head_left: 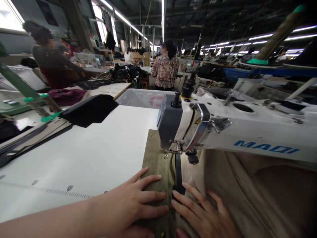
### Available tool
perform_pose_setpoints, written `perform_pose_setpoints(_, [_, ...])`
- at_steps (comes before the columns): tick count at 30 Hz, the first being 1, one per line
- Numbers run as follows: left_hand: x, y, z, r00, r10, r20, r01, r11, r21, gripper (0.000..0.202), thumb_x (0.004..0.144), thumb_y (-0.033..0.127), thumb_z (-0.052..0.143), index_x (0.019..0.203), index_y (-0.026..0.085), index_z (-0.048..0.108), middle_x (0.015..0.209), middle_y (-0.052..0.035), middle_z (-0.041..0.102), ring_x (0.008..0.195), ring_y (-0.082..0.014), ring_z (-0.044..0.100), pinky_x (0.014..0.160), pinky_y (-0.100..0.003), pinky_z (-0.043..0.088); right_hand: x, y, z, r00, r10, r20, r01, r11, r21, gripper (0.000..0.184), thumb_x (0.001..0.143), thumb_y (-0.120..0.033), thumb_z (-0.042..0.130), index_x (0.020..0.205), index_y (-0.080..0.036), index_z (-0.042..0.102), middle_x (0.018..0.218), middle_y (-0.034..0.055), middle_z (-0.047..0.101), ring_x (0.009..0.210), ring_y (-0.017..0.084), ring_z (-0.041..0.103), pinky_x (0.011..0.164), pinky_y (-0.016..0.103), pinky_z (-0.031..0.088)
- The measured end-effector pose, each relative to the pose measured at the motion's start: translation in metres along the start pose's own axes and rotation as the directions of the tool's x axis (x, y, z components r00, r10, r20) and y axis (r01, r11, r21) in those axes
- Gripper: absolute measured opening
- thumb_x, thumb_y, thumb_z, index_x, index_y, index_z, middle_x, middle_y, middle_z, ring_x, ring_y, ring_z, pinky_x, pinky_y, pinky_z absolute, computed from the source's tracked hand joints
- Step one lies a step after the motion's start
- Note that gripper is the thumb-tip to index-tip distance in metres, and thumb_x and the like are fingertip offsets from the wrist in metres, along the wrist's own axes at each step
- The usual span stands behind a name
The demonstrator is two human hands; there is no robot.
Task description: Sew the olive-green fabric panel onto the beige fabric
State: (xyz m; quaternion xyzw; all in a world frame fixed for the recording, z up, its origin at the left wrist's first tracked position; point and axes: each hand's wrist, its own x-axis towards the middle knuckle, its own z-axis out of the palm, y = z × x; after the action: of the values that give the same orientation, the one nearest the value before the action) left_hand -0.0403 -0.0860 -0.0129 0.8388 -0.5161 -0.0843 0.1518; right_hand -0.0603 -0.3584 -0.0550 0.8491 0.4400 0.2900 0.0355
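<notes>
Olive-brown fabric (155,152) lies under the needle area of a white sewing machine (218,129). My left hand (138,201) rests flat on this fabric with its fingers spread. To its right, my right hand (203,211) lies on the cloth too, fingers stretched out and apart. Its fingertips touch the edge of a dark strip (178,175) that runs toward the presser foot (166,154). Lighter tan fabric (228,181) spreads in folds beneath the machine arm and to the right. The thumbs are partly cut off at the bottom edge.
A white worktable (106,155) with a printed ruler scale extends left. Black cut fabric (90,109) lies along its far left side. A grey plastic bin (141,98) sits behind the table. Co-workers (165,67) work at stations farther back. Thread cones (33,105) stand at left.
</notes>
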Motion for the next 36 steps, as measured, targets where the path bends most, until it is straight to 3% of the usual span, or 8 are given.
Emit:
perform_pose_setpoints(4, [0.003, -0.011, -0.001, 1.0, -0.014, 0.016, 0.014, 1.0, 0.001, 0.05, 0.095, 0.047, 0.057, 0.141, 0.028, 0.051, 0.142, -0.0024, 0.057, 0.142, -0.0369, 0.036, 0.122, -0.06, 0.014, 0.007, 0.005, 0.005, 0.998, 0.052, 0.022, -0.054, 0.996, 0.068, 0.04, 0.079, -0.031, 0.051, 0.116, -0.031, 0.067, 0.125, -0.0165, 0.064, 0.119, 0.02, 0.049, 0.086, 0.043, 0.033])
perform_pose_setpoints(10, [0.012, -0.028, -0.002, 0.998, -0.044, 0.038, 0.043, 0.999, 0.011, 0.047, 0.097, 0.045, 0.054, 0.142, 0.029, 0.05, 0.144, -0.0025, 0.055, 0.143, -0.0375, 0.033, 0.122, -0.06, 0.013, 0.013, 0.012, 0.013, 0.985, 0.138, 0.101, -0.154, 0.973, 0.17, 0.041, 0.084, -0.028, 0.054, 0.125, -0.029, 0.059, 0.133, -0.015, 0.059, 0.131, 0.019, 0.041, 0.094, 0.043, 0.029])
perform_pose_setpoints(16, [0.019, -0.048, -0.002, 0.998, -0.057, -0.003, 0.057, 0.998, -0.008, 0.047, 0.096, 0.045, 0.056, 0.141, 0.031, 0.051, 0.142, -0.0035, 0.057, 0.144, -0.0352, 0.033, 0.121, -0.061, 0.014, 0.02, 0.022, 0.025, 0.953, 0.227, 0.202, -0.274, 0.928, 0.254, 0.041, 0.088, -0.028, 0.058, 0.128, -0.033, 0.052, 0.135, -0.014, 0.059, 0.125, 0.021, 0.049, 0.101, 0.045, 0.023])
perform_pose_setpoints(23, [0.026, -0.069, -0.004, 0.996, -0.045, -0.073, 0.044, 0.999, -0.006, 0.044, 0.096, 0.041, 0.057, 0.138, 0.03, 0.054, 0.137, -0.0075, 0.058, 0.143, -0.0321, 0.034, 0.122, -0.056, 0.015, 0.034, 0.034, 0.038, 0.905, 0.358, 0.232, -0.425, 0.798, 0.427, 0.023, 0.091, -0.031, 0.058, 0.113, -0.038, 0.059, 0.13, -0.0175, 0.062, 0.124, 0.022, 0.052, 0.103, 0.043, 0.023])
perform_pose_setpoints(27, [0.031, -0.078, -0.007, 0.995, -0.038, -0.087, 0.037, 0.999, -0.012, 0.042, 0.095, 0.038, 0.058, 0.135, 0.027, 0.057, 0.134, -0.01, 0.058, 0.139, -0.0338, 0.038, 0.119, -0.057, 0.024, 0.043, 0.042, 0.042, 0.899, 0.355, 0.257, -0.436, 0.784, 0.442, 0.022, 0.091, -0.032, 0.058, 0.113, -0.037, 0.061, 0.13, -0.0156, 0.062, 0.119, 0.022, 0.055, 0.103, 0.042, 0.022])
perform_pose_setpoints(31, [0.035, -0.081, -0.011, 0.994, -0.056, -0.092, 0.058, 0.998, 0.013, 0.039, 0.096, 0.033, 0.056, 0.133, 0.023, 0.06, 0.133, -0.0115, 0.057, 0.135, -0.0331, 0.043, 0.116, -0.055, 0.031, 0.046, 0.049, 0.046, 0.904, 0.351, 0.243, -0.424, 0.81, 0.405, 0.022, 0.094, -0.036, 0.055, 0.113, -0.033, 0.064, 0.118, -0.007, 0.07, 0.107, 0.024, 0.06, 0.096, 0.043, 0.024])
perform_pose_setpoints(36, [0.035, -0.073, -0.011, 0.995, -0.067, -0.076, 0.072, 0.995, 0.066, 0.044, 0.098, 0.037, 0.053, 0.138, 0.021, 0.054, 0.141, -0.0149, 0.051, 0.138, -0.0345, 0.04, 0.118, -0.059, 0.028, 0.047, 0.05, 0.052, 0.917, 0.349, 0.194, -0.397, 0.856, 0.331, 0.025, 0.096, -0.033, 0.05, 0.116, -0.03, 0.065, 0.109, -0.0036, 0.073, 0.092, 0.026, 0.059, 0.085, 0.042, 0.028])
